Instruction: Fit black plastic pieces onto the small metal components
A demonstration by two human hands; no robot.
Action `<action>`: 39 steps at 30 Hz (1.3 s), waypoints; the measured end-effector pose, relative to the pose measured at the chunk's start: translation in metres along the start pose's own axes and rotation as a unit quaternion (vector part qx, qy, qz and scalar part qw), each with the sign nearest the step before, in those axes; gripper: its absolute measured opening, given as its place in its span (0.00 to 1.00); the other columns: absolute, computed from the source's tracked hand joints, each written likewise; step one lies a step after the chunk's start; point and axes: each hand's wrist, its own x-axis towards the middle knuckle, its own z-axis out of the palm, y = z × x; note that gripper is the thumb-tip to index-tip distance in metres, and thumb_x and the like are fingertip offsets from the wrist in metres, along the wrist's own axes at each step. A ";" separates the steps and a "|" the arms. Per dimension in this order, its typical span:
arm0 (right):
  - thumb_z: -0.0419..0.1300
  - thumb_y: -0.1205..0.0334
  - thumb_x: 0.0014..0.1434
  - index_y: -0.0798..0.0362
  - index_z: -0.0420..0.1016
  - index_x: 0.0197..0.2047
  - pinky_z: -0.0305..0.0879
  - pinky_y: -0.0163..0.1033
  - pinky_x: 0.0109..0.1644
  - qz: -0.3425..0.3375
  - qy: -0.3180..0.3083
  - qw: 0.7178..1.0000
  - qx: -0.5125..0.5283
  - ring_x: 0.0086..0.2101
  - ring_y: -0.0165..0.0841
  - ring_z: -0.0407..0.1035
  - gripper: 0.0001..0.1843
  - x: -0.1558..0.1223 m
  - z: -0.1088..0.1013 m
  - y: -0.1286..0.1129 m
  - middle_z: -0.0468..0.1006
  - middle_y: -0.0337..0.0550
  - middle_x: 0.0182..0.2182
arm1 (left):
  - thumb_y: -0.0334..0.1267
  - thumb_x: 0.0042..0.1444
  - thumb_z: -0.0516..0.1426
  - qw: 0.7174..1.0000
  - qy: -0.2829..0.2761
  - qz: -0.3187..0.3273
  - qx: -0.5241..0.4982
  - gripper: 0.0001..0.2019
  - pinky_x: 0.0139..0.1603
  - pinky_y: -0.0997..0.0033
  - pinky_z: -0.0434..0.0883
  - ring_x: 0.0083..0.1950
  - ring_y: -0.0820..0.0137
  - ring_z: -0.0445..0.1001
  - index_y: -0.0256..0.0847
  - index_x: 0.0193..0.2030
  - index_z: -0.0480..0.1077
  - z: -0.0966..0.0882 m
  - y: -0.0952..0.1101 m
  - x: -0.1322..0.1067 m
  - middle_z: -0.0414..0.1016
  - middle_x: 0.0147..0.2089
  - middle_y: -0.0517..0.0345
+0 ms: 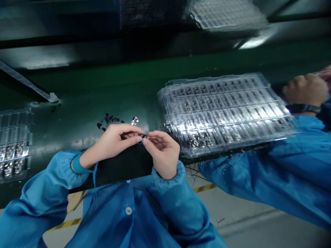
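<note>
My left hand point(113, 141) and my right hand point(162, 150) meet over the near edge of a dark green table point(85, 89). Both pinch one small dark part point(143, 135) between their fingertips. Just beyond my left hand lies a scatter of several small dark parts point(110, 120) and one shiny metal piece point(134, 120). Both arms wear blue sleeves.
A stack of clear blister trays point(227, 113) holding rows of small parts sits to the right. Another clear tray point(14, 144) lies at the left edge. A co-worker's hand point(305, 89) with a dark wristband and blue sleeve reaches in at far right. More trays point(227, 15) sit at the back.
</note>
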 end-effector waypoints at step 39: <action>0.64 0.59 0.60 0.55 0.77 0.46 0.68 0.44 0.44 -0.282 0.024 0.683 -0.673 0.39 0.41 0.69 0.12 -0.023 -0.117 -0.044 0.78 0.48 0.39 | 0.45 0.50 0.67 0.978 0.014 -0.122 -0.169 0.16 0.35 0.70 0.77 0.32 0.69 0.78 0.36 0.40 0.76 -0.008 0.007 0.015 0.80 0.34 0.53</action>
